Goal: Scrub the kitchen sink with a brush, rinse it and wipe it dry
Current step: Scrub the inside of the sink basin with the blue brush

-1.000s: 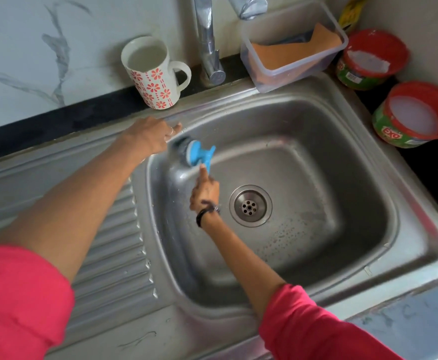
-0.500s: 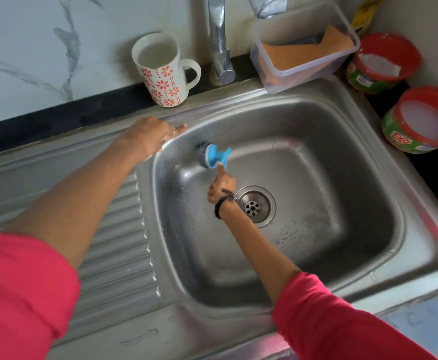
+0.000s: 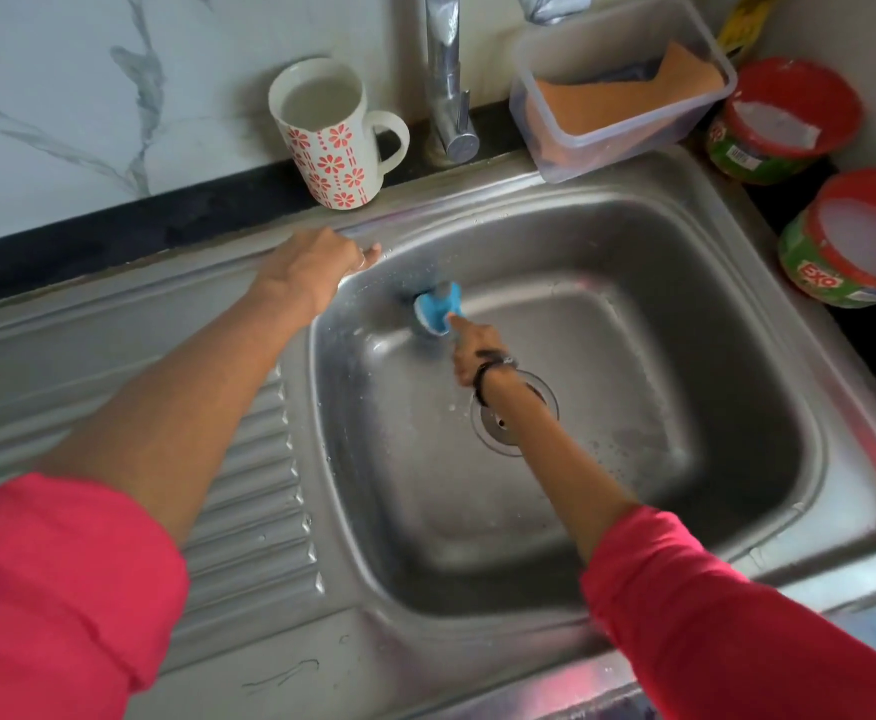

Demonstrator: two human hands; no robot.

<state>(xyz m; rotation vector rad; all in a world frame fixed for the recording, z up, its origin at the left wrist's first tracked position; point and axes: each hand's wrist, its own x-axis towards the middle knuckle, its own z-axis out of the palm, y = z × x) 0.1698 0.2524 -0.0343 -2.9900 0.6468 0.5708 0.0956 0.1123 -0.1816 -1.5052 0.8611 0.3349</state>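
Right hand (image 3: 477, 350) grips blue brush (image 3: 438, 310) w/ curled fingers against sink (image 3: 633, 241) back-left wall, left hand (image 3: 316, 267) flat on rim; best scrubbed w/ firm overlapping strokes, esp. corners.

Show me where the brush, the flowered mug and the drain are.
brush (image 3: 436, 309), head view, on its blue body.
flowered mug (image 3: 329, 148), head view, on its patterned side.
drain (image 3: 503, 431), head view, on its visible metal ring.

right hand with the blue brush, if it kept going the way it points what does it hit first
Most likely the steel sink's back-left inner wall. The right hand points the blue scrubbing brush up and left at that corner, seemingly touching it already; depth is unclear. Beyond lies the left hand on the rim.
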